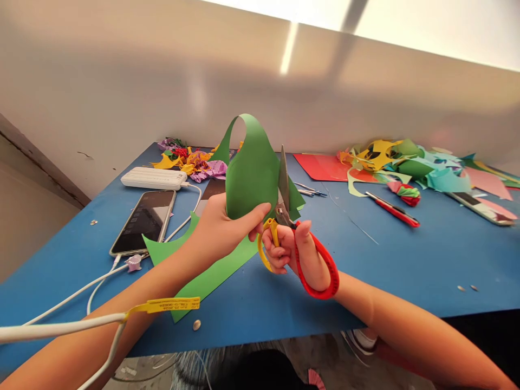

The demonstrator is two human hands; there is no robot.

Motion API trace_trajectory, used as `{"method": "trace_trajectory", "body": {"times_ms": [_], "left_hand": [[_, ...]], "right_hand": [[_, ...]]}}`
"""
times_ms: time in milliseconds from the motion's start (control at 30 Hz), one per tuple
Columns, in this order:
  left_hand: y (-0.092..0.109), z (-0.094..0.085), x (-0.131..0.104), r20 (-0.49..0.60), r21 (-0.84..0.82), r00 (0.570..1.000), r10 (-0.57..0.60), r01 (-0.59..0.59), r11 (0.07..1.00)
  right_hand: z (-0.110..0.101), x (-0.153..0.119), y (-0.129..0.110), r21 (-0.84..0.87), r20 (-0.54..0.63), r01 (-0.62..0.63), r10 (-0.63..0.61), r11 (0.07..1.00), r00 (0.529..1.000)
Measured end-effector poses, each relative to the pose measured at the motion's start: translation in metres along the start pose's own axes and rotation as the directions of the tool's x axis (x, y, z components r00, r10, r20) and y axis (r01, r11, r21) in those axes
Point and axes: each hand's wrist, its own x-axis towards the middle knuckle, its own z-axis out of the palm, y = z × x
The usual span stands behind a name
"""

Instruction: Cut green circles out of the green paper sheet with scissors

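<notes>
My left hand pinches a curled sheet of dark green paper between thumb and fingers, holding it up above the table. A strip of that sheet arches over at the top. My right hand is closed around scissors with one red and one yellow handle loop. Their blades point upward at the paper's right edge, with part of the sheet showing behind them. Beneath my left forearm, a lighter green paper piece with a curved cut lies on the table.
On the blue table lie a phone, a white power bank and cables at left. Crumpled paper flowers sit behind. At right are a red utility knife, a paper rosebud, red sheets and colourful scraps.
</notes>
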Motion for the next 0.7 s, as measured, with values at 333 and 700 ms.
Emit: {"method": "trace_trajectory", "body": {"times_ms": [333, 700], "left_hand": [[0.0056, -0.0049, 0.0039, 0.043, 0.052, 0.999, -0.007, 0.005, 0.999], [0.0037, -0.0089, 0.0037, 0.063, 0.059, 0.998, 0.018, -0.021, 0.998]], "right_hand": [[0.0, -0.0022, -0.0021, -0.019, -0.009, -0.009, 0.009, 1.0, 1.0], [0.0002, -0.0017, -0.0019, 0.014, -0.015, -0.01, 0.01, 1.0, 1.0]]}}
